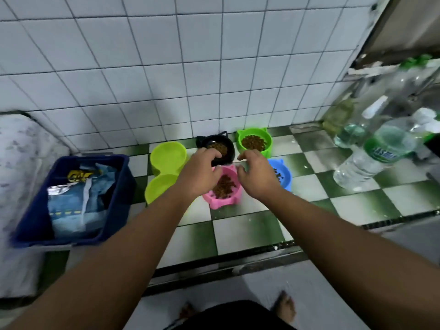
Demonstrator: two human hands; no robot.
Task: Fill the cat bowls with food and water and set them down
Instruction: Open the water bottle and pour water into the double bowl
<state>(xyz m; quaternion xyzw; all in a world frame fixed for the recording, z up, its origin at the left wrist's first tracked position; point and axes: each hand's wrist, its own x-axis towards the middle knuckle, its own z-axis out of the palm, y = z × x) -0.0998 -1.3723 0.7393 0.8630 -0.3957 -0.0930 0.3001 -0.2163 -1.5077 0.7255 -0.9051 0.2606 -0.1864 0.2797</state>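
Five cat bowls stand on the green-and-white checked floor by the tiled wall. Kibble fills the pink bowl [229, 195], the black bowl [217, 145] and the green bowl [254, 141]; the blue bowl [284, 176] holds a little. A lime double bowl [166, 171] on the left looks free of kibble. My left hand [202, 171] hovers over the pink bowl's left rim, with its fingertips at the black bowl's near edge. My right hand [256, 173] hangs over the pink bowl's right rim and hides part of the blue bowl. Both hands have curved, parted fingers and hold nothing that I can see.
A dark blue bin [33, 225] with an opened cat food bag [76, 201] sits at the left. Clear water bottles [371, 158] stand at the right, blurred. A metal door track [226, 260] crosses the floor in front of my feet.
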